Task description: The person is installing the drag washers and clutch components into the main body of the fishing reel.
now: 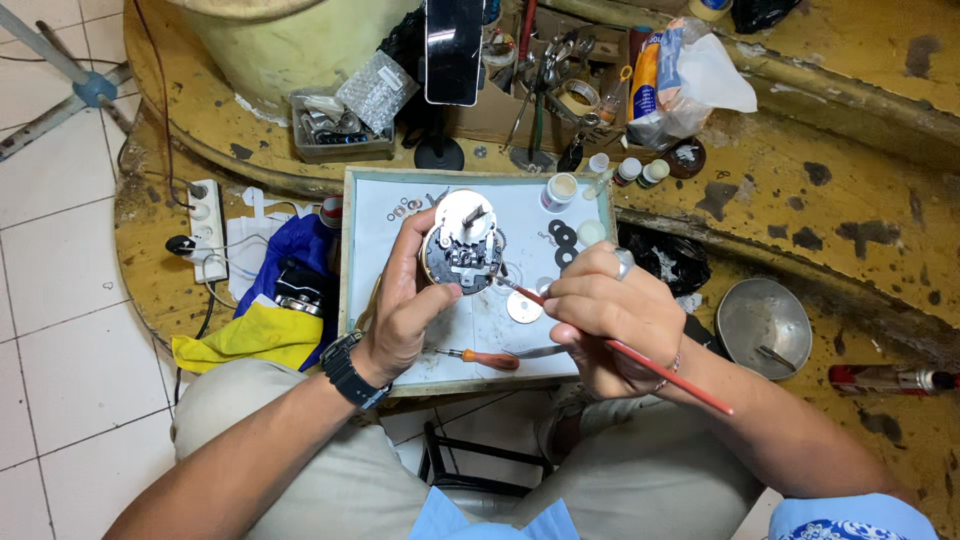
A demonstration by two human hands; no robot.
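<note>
While left hand (405,300) fingers grasp the round mechanism (462,242), right hand (605,310) fingers pinch a red brush (640,358) touching it.

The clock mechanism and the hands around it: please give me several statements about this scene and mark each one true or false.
1. The left hand holds the round clock mechanism over the white work tray. True.
2. The right hand holds a pair of scissors. False: it holds a thin red-handled brush, its tip at the mechanism's edge.
3. An orange-handled screwdriver lies on the tray. True.
4. The black wristwatch is on the right wrist. False: it is on the left wrist.
5. A ring shows on a finger of the right hand. True.
6. The metal bowl stands inside the tray. False: it sits outside the tray, on its right in the head view.
</note>
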